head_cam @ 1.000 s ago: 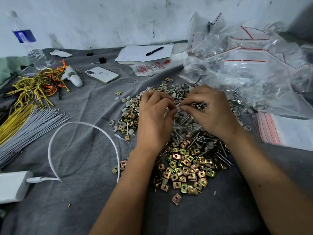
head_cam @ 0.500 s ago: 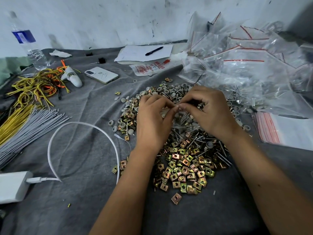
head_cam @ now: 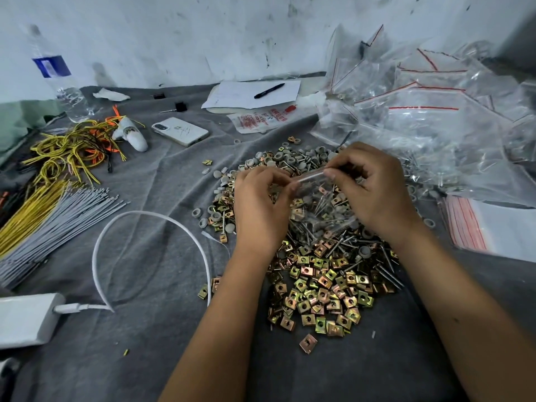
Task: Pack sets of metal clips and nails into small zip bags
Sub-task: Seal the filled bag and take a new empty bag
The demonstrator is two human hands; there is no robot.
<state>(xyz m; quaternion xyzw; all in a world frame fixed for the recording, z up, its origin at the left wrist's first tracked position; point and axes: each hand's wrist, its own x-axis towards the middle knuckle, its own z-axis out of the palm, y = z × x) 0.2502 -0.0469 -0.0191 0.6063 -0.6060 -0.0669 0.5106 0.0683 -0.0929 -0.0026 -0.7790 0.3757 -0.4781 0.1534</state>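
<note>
A grey cloth (head_cam: 145,329) covers the whole surface, and its near and left edges run out of frame. At the right a big heap of clear zip bags with red seal lines (head_cam: 435,111) spills past the picture's edge; what lies inside them is hard to make out through the glare. Below it a flat stack of empty zip bags (head_cam: 493,227) is cut off at the right. At the left, bundles of grey and yellow ties (head_cam: 52,216) and a tangle of yellow and orange wires (head_cam: 72,149) are partly cropped, as is a white charger (head_cam: 23,317) with its looping white cable (head_cam: 121,224). Farther back stand a water bottle (head_cam: 61,82), a phone (head_cam: 180,131), and paper sheets (head_cam: 252,92) with a black pen (head_cam: 269,90).

In the middle lies the pile of brass-coloured metal clips (head_cam: 319,288), mixed with nails (head_cam: 385,271) and grey washers (head_cam: 216,217); both forearms hide part of it. Above this pile, the small zip bag (head_cam: 319,204) hangs between the hands, with nails and clips dimly visible through the plastic. The left hand (head_cam: 261,210) pinches the bag's top edge at its left end, fingers curled. The right hand (head_cam: 374,190) pinches the same edge at its right end. Each grip is closed on the bag; the fingertips are partly hidden behind the knuckles.
</note>
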